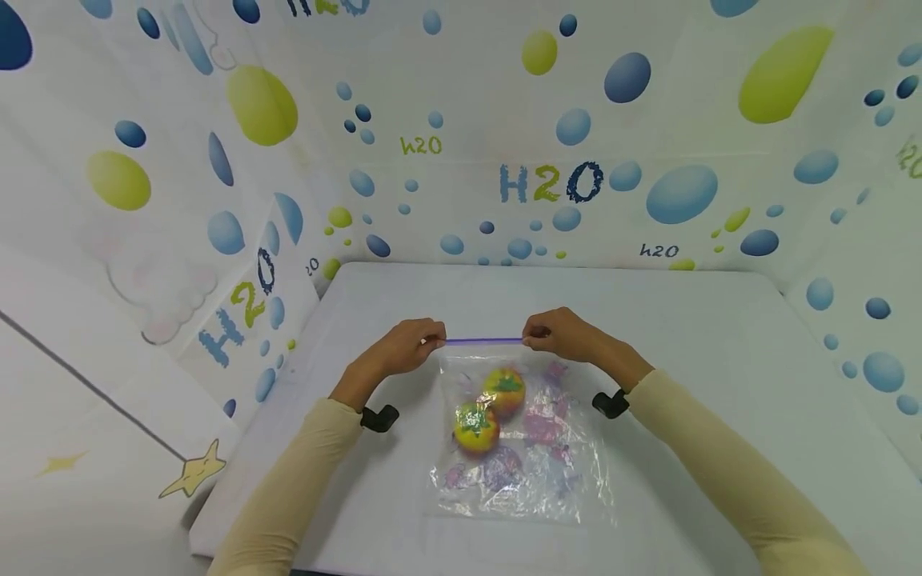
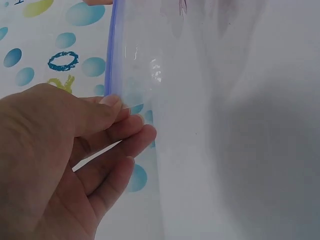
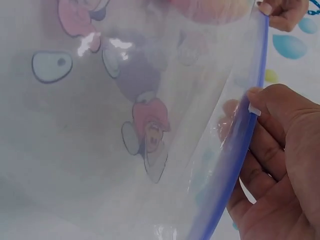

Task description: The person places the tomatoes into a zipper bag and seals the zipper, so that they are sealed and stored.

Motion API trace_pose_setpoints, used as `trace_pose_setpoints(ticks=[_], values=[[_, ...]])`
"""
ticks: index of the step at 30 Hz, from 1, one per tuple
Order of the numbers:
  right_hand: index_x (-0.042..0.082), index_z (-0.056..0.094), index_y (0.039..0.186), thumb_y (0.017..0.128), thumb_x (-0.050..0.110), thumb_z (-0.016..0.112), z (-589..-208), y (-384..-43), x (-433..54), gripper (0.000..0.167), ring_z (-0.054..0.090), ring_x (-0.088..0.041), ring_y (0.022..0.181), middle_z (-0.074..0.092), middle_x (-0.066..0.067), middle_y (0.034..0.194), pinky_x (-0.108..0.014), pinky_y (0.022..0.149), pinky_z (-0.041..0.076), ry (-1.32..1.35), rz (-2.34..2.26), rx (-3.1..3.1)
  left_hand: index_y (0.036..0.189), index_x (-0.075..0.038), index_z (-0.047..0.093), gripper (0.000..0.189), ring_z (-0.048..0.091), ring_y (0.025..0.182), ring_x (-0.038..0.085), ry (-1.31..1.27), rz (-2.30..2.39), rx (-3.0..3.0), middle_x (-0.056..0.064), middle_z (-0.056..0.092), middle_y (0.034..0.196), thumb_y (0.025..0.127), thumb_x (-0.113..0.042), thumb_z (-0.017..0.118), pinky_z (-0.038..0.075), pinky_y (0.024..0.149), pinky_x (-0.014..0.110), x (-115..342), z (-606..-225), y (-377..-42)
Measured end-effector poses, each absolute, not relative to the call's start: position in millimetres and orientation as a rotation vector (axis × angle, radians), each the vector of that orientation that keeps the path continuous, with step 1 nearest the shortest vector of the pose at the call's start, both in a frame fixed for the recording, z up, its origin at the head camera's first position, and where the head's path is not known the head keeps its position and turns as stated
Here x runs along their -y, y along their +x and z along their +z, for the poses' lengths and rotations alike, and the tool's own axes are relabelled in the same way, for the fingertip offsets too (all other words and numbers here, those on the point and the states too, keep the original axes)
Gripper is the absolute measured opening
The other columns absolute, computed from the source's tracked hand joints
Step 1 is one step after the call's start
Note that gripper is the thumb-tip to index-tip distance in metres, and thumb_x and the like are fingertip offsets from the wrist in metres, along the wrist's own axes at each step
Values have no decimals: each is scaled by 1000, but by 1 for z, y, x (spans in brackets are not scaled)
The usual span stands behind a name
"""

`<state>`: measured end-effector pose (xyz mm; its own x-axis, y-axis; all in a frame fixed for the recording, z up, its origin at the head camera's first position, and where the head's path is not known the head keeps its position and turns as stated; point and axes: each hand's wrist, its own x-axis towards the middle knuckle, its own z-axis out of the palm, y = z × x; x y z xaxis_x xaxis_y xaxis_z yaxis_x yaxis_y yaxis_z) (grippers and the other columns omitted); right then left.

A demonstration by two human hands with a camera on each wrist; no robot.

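A clear zip bag [image 1: 519, 488] with pink and purple cartoon prints lies on the white table. Inside it, side by side, are two round yellow-red fruits, a nearer one [image 1: 476, 428] and a farther one [image 1: 504, 390], with green leafy tops. My left hand [image 1: 410, 346] pinches the left end of the bag's purple zip strip [image 1: 484, 342]. In the left wrist view the thumb and forefinger of that left hand [image 2: 75, 135] meet on the strip. The right hand [image 1: 565, 334] pinches the strip toward its other end, thumb on top in the right wrist view. Between both hands the strip is stretched straight.
The white table [image 1: 691, 336] extends around the bag on all sides. Behind it and to the sides hang white curtains [image 1: 468, 208] with blue and green drops and lettering. Each wrist wears a black camera mount, one on the left [image 1: 379, 418], one on the right [image 1: 611, 404].
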<state>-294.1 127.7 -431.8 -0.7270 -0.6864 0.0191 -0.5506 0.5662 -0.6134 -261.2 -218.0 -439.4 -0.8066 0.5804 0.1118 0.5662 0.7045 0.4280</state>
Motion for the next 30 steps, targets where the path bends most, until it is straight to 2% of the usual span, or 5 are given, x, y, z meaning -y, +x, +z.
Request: trace_pose_setpoints(ticks=[6, 15, 20, 24, 30], values=[[5, 75, 105, 103, 15, 69, -434, -294, -140, 12, 60, -14, 81, 74, 1, 93, -36, 78, 54, -1026, -900, -2613, 103, -6, 67, 8, 62, 91, 22, 937, 691, -2894, 5, 68, 96, 106, -6, 60, 54, 85, 44, 224, -440, -260], [6, 75, 104, 102, 15, 69, -435, -299, -171, 11, 60, -18, 85, 73, 0, 93, -38, 78, 53, -944, -874, -2696, 100, -6, 67, 8, 62, 91, 23, 905, 729, -2920, 5, 67, 92, 105, -4, 61, 53, 86, 47, 239, -440, -261], [8, 75, 106, 103, 17, 69, -442, -299, -183, 12, 61, -19, 89, 73, 0, 94, -35, 78, 53, -845, -889, -2698, 98, -6, 66, 8, 64, 92, 23, 912, 743, -2913, 6, 68, 92, 104, -3, 62, 53, 87, 47, 242, -446, -263], [8, 75, 105, 102, 15, 69, -446, -298, -185, 9, 62, -19, 89, 73, -1, 95, -36, 79, 53, -852, -929, -2693, 98, -7, 65, 8, 59, 88, 22, 880, 734, -2914, 4, 66, 91, 105, -5, 61, 52, 84, 46, 239, -447, -265], [11, 73, 103, 102, 14, 69, -450, -297, -185, 5, 67, -22, 93, 75, -3, 96, -41, 83, 57, -820, -930, -2742, 104, -9, 66, 8, 62, 95, 23, 724, 770, -2884, 6, 71, 100, 108, -11, 59, 53, 90, 48, 237, -451, -266]])
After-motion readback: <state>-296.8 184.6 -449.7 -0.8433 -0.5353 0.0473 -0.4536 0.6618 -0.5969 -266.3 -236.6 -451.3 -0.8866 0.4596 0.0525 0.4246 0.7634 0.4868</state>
